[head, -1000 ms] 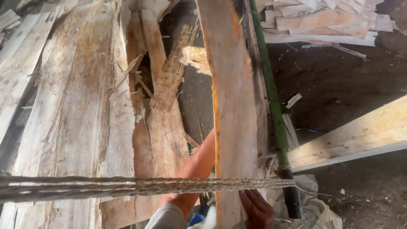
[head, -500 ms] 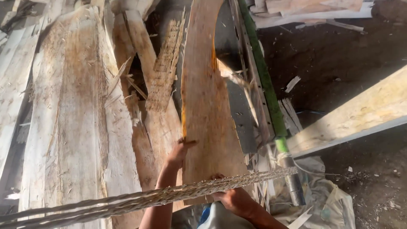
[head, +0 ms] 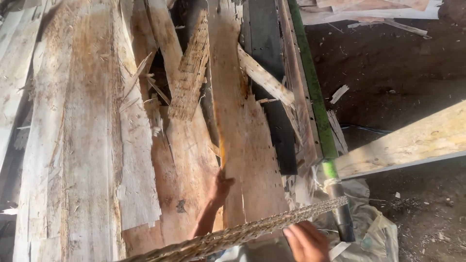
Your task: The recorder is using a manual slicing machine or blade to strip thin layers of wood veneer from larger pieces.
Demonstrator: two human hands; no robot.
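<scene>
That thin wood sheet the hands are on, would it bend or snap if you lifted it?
The thin wood sheet probably flexes rather than staying stiff, since it looks very thin and long. Its torn, splintery edges suggest it could crack or split easily. It likely feels light; the left hand grips just one edge, the right hand is near its bottom.

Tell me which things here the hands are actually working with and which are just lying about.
In hand:
- veneer sheet, its left edge gripped by the left hand
- right hand, at the sheet's near end, by the braided rope

Lying about:
- green pole
- pale plank
- stacked wood sheets
- sack
</scene>
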